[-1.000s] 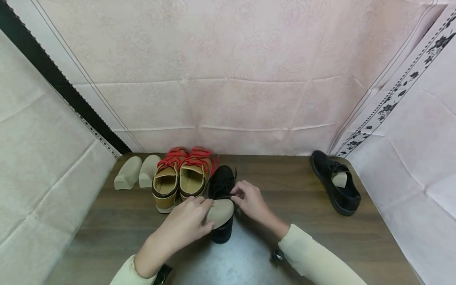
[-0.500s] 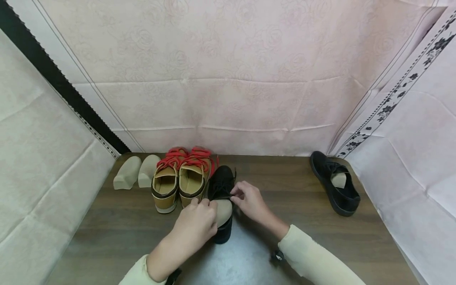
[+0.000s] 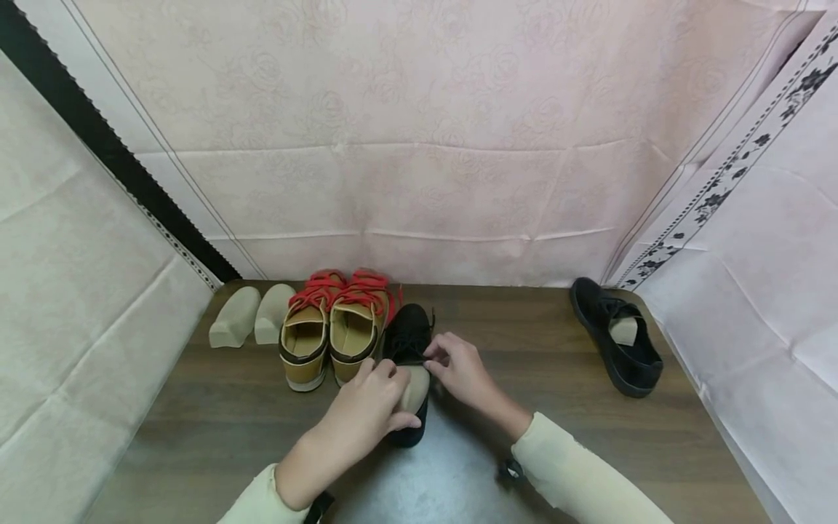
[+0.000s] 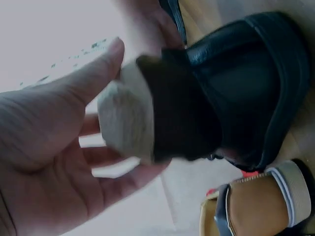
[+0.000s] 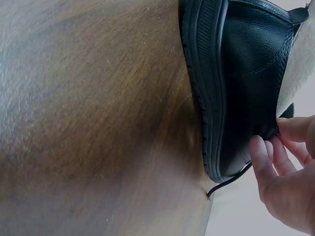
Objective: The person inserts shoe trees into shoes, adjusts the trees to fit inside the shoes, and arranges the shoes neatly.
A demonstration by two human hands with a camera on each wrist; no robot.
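Note:
A black lace-up shoe (image 3: 407, 331) stands on the wooden surface with a beige shoe insert (image 3: 415, 389) in its opening. My left hand (image 3: 363, 407) holds the insert, fingers along its side and thumb reaching over the heel. In the left wrist view, the insert's blunt end (image 4: 128, 118) sits between thumb and fingers, sticking out of the dark opening. My right hand (image 3: 458, 367) pinches the edge of the shoe's opening by the laces. In the right wrist view, thumb and fingertips meet on that edge, and a loose lace (image 5: 229, 182) hangs below.
Left of the black shoe, two tan shoes (image 3: 304, 367) with red laces stand side by side. Two more beige inserts (image 3: 236, 320) lie beyond them at the far left. A second black shoe (image 3: 605, 342) with an insert inside stands far right. Patterned cloth walls (image 3: 419, 189) enclose the surface.
The beige insert has gone deeper into the shoe. My left hand has shifted right over it, its thumb tucked in half a second ago and now stretched out. The right hand has stayed put.

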